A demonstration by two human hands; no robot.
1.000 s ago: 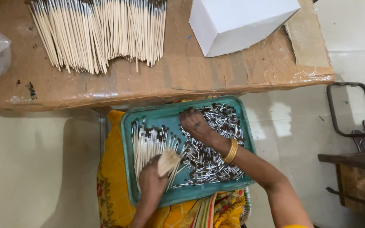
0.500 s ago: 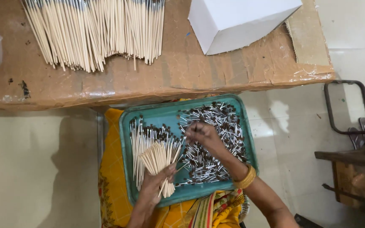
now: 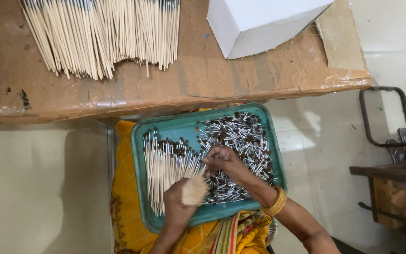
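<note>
A teal tray [image 3: 139, 155] rests on the person's lap, below the edge of the brown tabletop [image 3: 203, 80]. Its left half holds finished sticks with dark tips [image 3: 163, 164], laid in a row; its right half is heaped with small silver caps [image 3: 245, 136]. The left hand [image 3: 177, 207] has its fingers clenched around a bundle of bare sticks [image 3: 194, 190]. The right hand [image 3: 222, 160] pinches at the bundle's ends. More sticks [image 3: 104, 33] and a white box [image 3: 259, 23] lie on the tabletop.

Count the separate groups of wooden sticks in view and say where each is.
3: a spread of sticks on the cardboard table, a row in the teal tray, a bundle in the left hand.
</note>
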